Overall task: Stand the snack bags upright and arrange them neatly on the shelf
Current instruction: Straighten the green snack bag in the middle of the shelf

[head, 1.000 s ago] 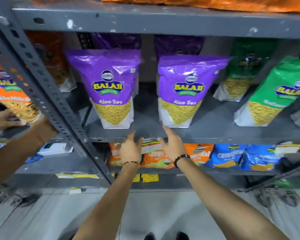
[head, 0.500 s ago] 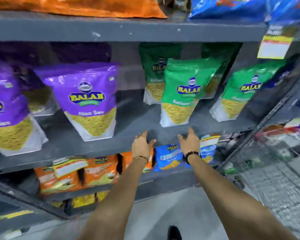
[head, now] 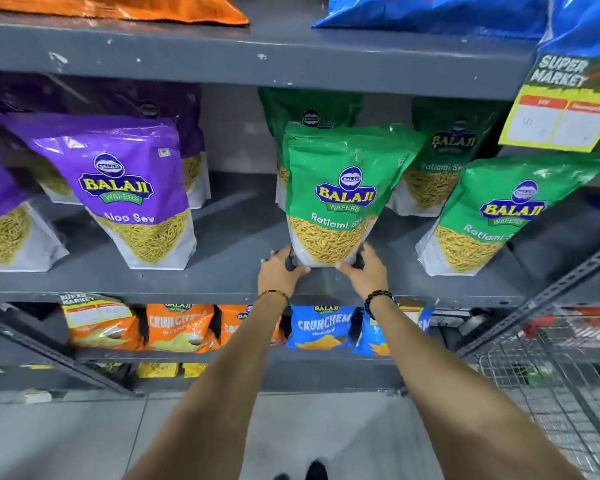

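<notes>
- Left hand (head: 280, 270) and right hand (head: 362, 270) gripped the bottom corners of the green Ratlami Sev bag (head: 340, 195).
- It stood upright on the grey shelf (head: 222, 275), seemingly touching the board.

The green Ratlami Sev bag (head: 343, 188) at centre is glossy plastic film with crinkled highlights, as is the purple Aloo Sev bag (head: 125, 188) at left. The grey shelf (head: 229, 247) is matt painted metal, chipped along its upper edge. The price tag (head: 561, 109) at upper right looks like paper.

Both hands (head: 323, 270) now clasp the green bag's (head: 343, 195) base (previously empty).
</notes>
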A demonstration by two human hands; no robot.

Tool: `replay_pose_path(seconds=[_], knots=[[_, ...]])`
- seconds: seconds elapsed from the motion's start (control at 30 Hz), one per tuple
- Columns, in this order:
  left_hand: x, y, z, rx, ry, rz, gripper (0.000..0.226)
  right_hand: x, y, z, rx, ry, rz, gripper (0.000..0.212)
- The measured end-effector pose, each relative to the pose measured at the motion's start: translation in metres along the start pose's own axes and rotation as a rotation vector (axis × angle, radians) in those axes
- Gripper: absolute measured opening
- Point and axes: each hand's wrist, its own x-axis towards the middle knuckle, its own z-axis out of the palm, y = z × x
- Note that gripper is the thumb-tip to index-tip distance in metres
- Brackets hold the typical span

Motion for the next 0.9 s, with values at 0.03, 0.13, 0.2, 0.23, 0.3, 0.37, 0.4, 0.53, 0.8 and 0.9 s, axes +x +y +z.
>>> replay_pose_path(seconds=[0.03, 0.13, 0.2, 0.23, 0.3, 0.37, 0.4, 0.53, 0.8, 0.9], knots=[[0.0, -0.001, -0.001, -0.008, 0.007, -0.007, 0.042, 0.0, -0.002, 0.002, 0.001, -0.004, -0.009, 0.06], [0.003, -0.007, -0.006, -0.026, 0.024, -0.029, 0.043, 0.001, -0.006, 0.009, -0.009, -0.013, -0.032, 0.062], [0.005, -0.013, -0.011, -0.051, 0.038, -0.048, 0.045, 0.002, -0.009, 0.014, -0.023, -0.024, -0.047, 0.062], [0.006, -0.015, -0.014, -0.059, 0.041, -0.059, 0.046, 0.002, -0.009, 0.015, -0.029, -0.027, -0.052, 0.061], [0.006, -0.019, -0.017, -0.066, 0.037, -0.07, 0.046, 0.002, -0.008, 0.018, -0.042, -0.021, -0.054, 0.06], [0.006, -0.021, -0.018, -0.072, 0.035, -0.068, 0.044, -0.001, -0.007, 0.019, -0.045, -0.016, -0.058, 0.059], [0.006, -0.022, -0.018, -0.076, 0.034, -0.065, 0.044, -0.002, -0.007, 0.018, -0.045, -0.016, -0.061, 0.058], [0.005, -0.027, -0.015, -0.079, 0.023, -0.054, 0.046, -0.007, -0.005, 0.016, -0.045, -0.021, -0.073, 0.058], [0.002, -0.026, -0.017, -0.077, 0.015, -0.046, 0.05, -0.01, -0.003, 0.013, -0.048, -0.026, -0.075, 0.053], [0.002, -0.027, -0.017, -0.087, 0.019, -0.04, 0.047, -0.01, -0.003, 0.013, -0.023, -0.029, -0.069, 0.052]])
